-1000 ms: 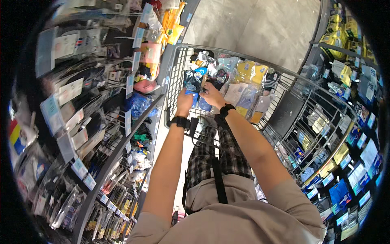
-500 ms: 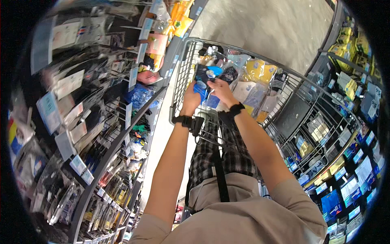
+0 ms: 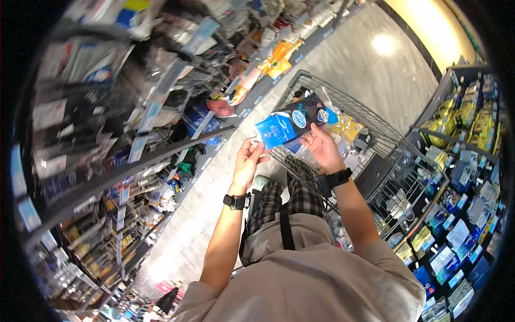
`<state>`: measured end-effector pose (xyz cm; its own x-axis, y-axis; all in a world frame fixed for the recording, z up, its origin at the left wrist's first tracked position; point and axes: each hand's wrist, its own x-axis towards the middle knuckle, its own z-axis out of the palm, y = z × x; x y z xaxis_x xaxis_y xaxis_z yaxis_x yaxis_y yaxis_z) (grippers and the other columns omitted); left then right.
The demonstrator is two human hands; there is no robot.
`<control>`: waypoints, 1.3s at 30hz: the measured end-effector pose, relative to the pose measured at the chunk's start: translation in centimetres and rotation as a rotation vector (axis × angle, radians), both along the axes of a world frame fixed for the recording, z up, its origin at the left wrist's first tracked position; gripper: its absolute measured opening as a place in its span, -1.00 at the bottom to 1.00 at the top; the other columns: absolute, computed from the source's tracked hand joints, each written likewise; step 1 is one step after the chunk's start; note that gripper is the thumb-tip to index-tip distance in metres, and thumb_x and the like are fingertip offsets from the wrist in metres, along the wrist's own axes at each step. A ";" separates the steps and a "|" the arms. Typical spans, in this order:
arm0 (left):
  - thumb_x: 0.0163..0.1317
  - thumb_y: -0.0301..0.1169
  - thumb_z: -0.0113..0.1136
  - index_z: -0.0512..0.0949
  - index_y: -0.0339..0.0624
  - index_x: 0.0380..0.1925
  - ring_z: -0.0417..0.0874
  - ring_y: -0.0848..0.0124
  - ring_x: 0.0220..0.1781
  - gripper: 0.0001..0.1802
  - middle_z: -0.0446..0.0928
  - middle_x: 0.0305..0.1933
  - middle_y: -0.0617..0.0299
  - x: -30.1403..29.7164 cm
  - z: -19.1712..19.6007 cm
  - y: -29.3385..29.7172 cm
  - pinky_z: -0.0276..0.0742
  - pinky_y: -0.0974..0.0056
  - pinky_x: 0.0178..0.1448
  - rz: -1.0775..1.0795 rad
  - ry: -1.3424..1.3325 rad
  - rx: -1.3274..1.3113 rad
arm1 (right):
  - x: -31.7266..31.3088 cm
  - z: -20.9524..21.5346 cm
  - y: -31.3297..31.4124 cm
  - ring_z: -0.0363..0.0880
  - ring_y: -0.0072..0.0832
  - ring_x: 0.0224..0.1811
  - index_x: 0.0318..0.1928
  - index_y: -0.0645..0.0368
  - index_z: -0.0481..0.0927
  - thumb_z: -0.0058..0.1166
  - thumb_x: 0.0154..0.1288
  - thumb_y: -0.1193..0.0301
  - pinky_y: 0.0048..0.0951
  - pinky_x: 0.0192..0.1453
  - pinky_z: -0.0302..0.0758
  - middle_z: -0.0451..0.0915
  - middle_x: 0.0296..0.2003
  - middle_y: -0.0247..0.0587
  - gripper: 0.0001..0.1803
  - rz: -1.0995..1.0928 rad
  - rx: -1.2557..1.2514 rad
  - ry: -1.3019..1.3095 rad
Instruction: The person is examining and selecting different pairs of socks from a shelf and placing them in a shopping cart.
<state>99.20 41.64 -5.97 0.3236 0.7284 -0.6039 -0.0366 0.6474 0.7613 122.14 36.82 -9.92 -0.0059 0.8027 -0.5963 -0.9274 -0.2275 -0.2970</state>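
A dark fabric item with a blue card and round stickers (image 3: 298,118) is stretched out above the cart; its exact kind is unclear. My left hand (image 3: 248,162) pinches the corner of the blue card end between thumb and fingers. At the item's lower right edge, my right hand (image 3: 324,148) grips it with the fingertips, the other fingers loosely curled. Beneath it, the wire shopping cart (image 3: 370,118) holds several packaged goods, partly hidden by the item and my hands. A yellow package (image 3: 346,129) shows among them.
Close on the left runs a shelf rack (image 3: 177,145) crowded with packaged goods and price tags. Another display (image 3: 456,209) with blue and yellow packs stands on the right. Grey floor (image 3: 354,53) stretches beyond the cart. My legs in plaid trousers (image 3: 298,196) are just behind the cart.
The item has come up out of the cart area toward me and is spread wider. My hands have moved apart, and the view has turned, showing more floor ahead.
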 end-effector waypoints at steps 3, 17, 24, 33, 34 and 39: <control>0.35 -0.36 0.04 0.43 -0.16 -0.09 0.60 0.47 -0.18 -0.81 0.55 -0.19 0.27 -3.7 3.5 -1.7 0.56 0.37 -0.16 0.145 0.015 0.078 | -3.4 2.6 -0.6 0.50 -0.50 -0.25 -0.40 0.00 0.52 0.04 0.34 0.40 -0.26 -0.02 0.43 0.53 -0.40 -0.40 -0.87 0.077 0.105 0.066; 0.31 -0.35 0.12 0.36 -0.11 -0.06 0.59 0.43 -0.20 -0.74 0.55 -0.16 0.16 -21.2 12.5 -12.9 0.58 0.29 -0.16 0.602 -0.124 0.341 | -23.4 13.7 -5.2 0.57 -0.27 -0.07 -0.32 0.23 0.59 0.02 0.32 0.49 -0.22 0.07 0.46 0.62 -0.26 -0.15 -0.89 0.347 0.428 0.016; 0.29 -0.44 0.12 0.35 -0.22 0.12 0.55 0.50 -0.08 -0.60 0.53 -0.04 0.24 -24.7 14.7 -14.6 0.53 0.33 -0.06 0.794 -0.227 0.635 | -31.9 15.4 -8.7 0.49 -0.27 0.08 -0.11 0.16 0.53 -0.03 0.37 0.39 -0.24 0.17 0.38 0.55 -0.04 -0.14 -0.83 0.595 0.423 0.105; 0.33 -0.37 0.10 0.43 -0.14 -0.10 0.51 0.66 -0.27 -0.81 0.56 -0.20 0.36 -29.7 19.0 -12.3 0.36 0.51 -0.26 0.981 -0.161 0.810 | -32.7 14.8 -8.0 0.44 -0.31 0.11 0.27 0.06 0.19 0.17 0.26 0.28 -0.33 0.17 0.35 0.40 0.11 -0.15 -0.37 0.554 0.309 -0.356; 0.32 -0.36 0.11 0.44 -0.12 -0.15 0.48 0.70 -0.32 -0.84 0.56 -0.26 0.40 -30.1 19.2 -12.3 0.31 0.54 -0.33 0.951 -0.149 0.778 | -32.7 15.3 -7.8 0.43 -0.34 0.11 0.34 0.08 0.10 0.17 0.26 0.28 -0.35 0.18 0.34 0.38 0.14 -0.16 -0.27 0.501 0.392 -0.601; 0.31 -0.33 0.13 0.48 -0.12 -0.21 0.39 0.80 -0.46 -0.86 0.53 -0.37 0.49 -30.1 21.4 -11.6 0.16 0.59 -0.48 0.860 -0.076 0.767 | -32.8 18.9 -4.9 0.49 -0.62 -0.03 0.08 0.30 0.49 0.07 0.33 0.35 -0.57 0.08 0.39 0.56 -0.07 -0.27 -0.62 0.656 0.672 -0.633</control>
